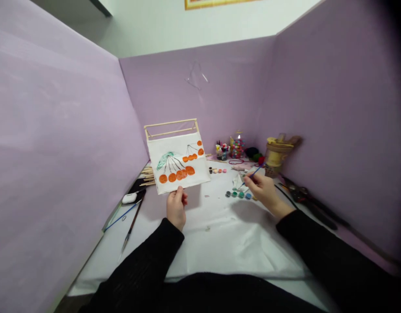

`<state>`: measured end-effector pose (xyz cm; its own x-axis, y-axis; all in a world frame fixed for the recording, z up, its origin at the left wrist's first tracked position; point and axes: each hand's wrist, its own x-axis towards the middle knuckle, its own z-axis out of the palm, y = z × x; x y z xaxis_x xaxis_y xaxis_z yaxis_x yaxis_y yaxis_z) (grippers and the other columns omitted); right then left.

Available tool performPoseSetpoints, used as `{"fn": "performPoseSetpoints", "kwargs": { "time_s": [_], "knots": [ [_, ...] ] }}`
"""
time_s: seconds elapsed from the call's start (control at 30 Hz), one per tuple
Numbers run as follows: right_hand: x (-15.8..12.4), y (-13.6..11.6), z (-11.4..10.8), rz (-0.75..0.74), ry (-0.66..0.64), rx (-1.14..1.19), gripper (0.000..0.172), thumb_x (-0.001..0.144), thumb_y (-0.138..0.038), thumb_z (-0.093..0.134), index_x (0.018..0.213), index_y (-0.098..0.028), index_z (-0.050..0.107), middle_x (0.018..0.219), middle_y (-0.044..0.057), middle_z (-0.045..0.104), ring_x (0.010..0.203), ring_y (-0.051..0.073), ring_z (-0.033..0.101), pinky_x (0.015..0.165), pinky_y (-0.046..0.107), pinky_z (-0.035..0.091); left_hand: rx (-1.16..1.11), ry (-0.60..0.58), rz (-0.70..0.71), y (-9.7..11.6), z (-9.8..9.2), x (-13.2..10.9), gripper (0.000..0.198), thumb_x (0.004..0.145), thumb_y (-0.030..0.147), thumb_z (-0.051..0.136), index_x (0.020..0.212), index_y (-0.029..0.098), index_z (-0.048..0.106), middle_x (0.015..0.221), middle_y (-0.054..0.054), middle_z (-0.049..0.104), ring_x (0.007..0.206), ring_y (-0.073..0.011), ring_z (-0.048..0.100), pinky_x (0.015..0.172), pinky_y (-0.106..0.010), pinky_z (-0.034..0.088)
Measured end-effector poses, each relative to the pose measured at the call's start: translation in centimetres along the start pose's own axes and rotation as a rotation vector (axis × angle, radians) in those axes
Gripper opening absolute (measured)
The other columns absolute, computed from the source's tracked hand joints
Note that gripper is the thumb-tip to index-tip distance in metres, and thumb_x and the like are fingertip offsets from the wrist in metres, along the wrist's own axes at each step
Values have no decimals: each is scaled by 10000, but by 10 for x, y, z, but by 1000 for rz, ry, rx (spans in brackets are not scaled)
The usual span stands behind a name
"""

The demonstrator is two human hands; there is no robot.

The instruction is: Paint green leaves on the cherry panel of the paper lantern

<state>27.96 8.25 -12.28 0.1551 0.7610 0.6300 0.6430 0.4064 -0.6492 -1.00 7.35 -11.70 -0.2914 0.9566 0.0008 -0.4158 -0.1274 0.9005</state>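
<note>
My left hand (177,208) pinches the lower edge of a white painted panel (154,161), raised above the table. Orange round fruits, dark stems and a green leaf are painted on it, and a thin wooden stick frame (170,122) rises from its top. Closed around a blue paintbrush (252,174) is my right hand (263,190), with the brush tip pointing down to the left. Just below the brush sits a row of small paint pots (234,194) in grey, green and blue. A crumpled white tissue (238,181) lies behind them.
More paint pots (220,171) stand farther back. On the left lie a white case (129,198), a long brush (134,221) and wooden sticks (148,177). A yellow container (274,154), a jar of colourful balls (237,148) and dark tools (306,195) line the right. Purple walls enclose the white-covered table (200,248).
</note>
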Motion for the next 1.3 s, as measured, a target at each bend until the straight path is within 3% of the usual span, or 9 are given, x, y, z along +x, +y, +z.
{"fn": "performPoseSetpoints", "kwargs": {
  "time_s": [0.4, 0.77, 1.13, 1.3],
  "knots": [
    [0, 9, 13, -70, -208, -104, 236, 819, -365, 510, 689, -188, 596, 546, -10, 531, 507, 118, 433, 537, 252, 333, 10, 1, -15, 2, 2, 2, 452, 554, 512, 787, 678, 156, 539, 561, 47, 526, 461, -47, 441, 446, -176, 324],
    [-1, 9, 17, -89, -306, -131, 243, 810, -330, 508, 614, -189, 532, 566, -6, 521, 540, 123, 445, 556, 253, 313, -1, -6, -18, 2, 1, 1, 457, 550, 514, 793, 685, 153, 546, 559, 42, 533, 462, -51, 445, 441, -177, 329],
    [-1, 9, 18, -84, -302, -118, 275, 810, -336, 516, 578, -188, 493, 542, -15, 493, 523, 114, 416, 532, 251, 297, 11, -5, -8, 1, 1, 1, 449, 567, 518, 781, 683, 155, 545, 571, 43, 531, 468, -52, 446, 451, -183, 332],
    [-1, 10, 18, -64, -281, -92, 240, 819, -344, 505, 649, -184, 562, 561, -8, 524, 539, 122, 442, 549, 253, 328, -1, -12, -11, 1, 1, 1, 444, 569, 510, 785, 685, 154, 547, 562, 44, 531, 465, -51, 444, 442, -178, 322]
  ]
}}
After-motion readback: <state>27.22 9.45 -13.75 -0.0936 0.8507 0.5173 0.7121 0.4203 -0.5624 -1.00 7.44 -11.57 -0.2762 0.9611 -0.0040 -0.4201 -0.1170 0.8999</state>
